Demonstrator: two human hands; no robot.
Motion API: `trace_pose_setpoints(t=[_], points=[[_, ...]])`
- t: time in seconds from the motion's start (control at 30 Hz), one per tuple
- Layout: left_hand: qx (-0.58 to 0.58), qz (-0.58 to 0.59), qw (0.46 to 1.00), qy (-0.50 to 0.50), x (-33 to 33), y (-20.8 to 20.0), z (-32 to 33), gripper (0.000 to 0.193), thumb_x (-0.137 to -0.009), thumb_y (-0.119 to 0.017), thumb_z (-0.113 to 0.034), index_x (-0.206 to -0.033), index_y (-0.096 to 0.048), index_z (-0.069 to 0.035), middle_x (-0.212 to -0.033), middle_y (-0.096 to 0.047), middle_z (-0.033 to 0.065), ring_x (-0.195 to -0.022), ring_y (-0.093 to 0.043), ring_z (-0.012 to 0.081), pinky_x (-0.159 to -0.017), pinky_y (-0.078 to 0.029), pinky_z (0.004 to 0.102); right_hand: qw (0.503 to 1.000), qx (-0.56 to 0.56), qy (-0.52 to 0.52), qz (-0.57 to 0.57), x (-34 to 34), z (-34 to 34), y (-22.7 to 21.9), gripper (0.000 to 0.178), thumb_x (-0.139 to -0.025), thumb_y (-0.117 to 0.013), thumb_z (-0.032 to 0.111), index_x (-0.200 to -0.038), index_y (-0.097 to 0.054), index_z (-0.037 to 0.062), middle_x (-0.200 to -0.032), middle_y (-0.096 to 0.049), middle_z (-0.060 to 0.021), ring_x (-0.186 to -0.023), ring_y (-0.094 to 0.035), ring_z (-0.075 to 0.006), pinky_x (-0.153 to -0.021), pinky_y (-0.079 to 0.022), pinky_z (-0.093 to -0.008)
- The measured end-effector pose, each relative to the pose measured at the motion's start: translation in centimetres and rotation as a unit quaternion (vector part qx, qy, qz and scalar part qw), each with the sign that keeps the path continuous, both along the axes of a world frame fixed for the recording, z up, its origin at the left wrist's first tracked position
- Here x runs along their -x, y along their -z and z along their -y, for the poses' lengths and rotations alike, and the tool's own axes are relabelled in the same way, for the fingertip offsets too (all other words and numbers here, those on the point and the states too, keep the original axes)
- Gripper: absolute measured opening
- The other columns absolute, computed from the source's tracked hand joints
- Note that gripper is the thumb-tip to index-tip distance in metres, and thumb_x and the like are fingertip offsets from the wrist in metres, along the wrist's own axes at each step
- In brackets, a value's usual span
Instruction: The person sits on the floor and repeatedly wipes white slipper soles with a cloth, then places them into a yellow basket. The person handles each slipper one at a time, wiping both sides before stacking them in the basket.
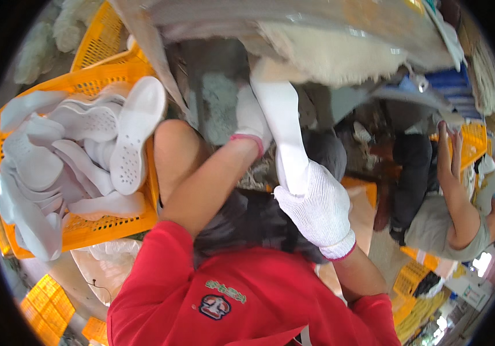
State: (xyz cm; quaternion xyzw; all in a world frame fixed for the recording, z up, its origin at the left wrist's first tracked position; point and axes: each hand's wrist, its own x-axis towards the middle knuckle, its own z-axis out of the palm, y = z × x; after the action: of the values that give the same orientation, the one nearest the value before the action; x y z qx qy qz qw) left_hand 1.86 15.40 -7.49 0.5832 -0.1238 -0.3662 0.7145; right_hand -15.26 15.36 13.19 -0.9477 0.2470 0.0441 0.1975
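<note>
A long white insole [286, 130] is held between my two gloved hands, its far end up against a cream, fuzzy surface [339, 55]. My right hand [316, 207] is closed around its near end, the thumb lying along it. My left hand [253, 118] presses on the insole's left side near the far end; part of its fingers is hidden in shadow beneath the fuzzy surface. Both gloves are white knit with reddish cuffs. To my left, a yellow crate [94, 228] is heaped with white insoles [89, 124], several with small holes.
A grey, dusty cover [213, 26] hangs over the work spot. More yellow crates [48, 308] stand at the lower left. At the right another person [452, 222] sits with raised arms beside a yellow crate [474, 144]. Blue stacked material [452, 86] lies beyond.
</note>
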Motion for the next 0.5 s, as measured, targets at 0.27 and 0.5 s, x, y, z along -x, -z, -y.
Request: trace_pose_setpoints(t=[0.27, 0.5], points=[[-0.145, 0.170, 0.974, -0.025, -1.0, -2.1, -1.3, 0.043, -0.117, -0.045, -0.036, -0.143, -0.060, -0.004, -0.118, -0.074, 0.0070, -0.107, -0.072, 0.0255, -0.093, -0.057, 0.0379, 0.962, 0.131, -0.222, 0.084, -1.7, 4.5, 3.3, 0.036, -0.091, -0.073, 0.025, -0.115, -0.072, -0.0015, -0.105, -0.074, -0.0164, -0.086, -0.074, -0.0339, -0.076, -0.060, -0.0440], [0.207, 0.092, 0.974, 0.014, 1.3, -1.3, 0.4, 0.037, -0.111, -0.056, -0.028, -0.140, -0.064, -0.006, -0.133, -0.071, 0.0173, -0.125, -0.067, 0.0303, -0.110, -0.052, 0.0404, 0.698, -0.602, 0.314, 0.228, 9.6, 5.9, 7.5, 0.053, -0.092, -0.075, 0.022, -0.134, -0.068, -0.0084, -0.120, -0.079, -0.0146, -0.102, -0.077, -0.0205, -0.094, -0.061, -0.0341]])
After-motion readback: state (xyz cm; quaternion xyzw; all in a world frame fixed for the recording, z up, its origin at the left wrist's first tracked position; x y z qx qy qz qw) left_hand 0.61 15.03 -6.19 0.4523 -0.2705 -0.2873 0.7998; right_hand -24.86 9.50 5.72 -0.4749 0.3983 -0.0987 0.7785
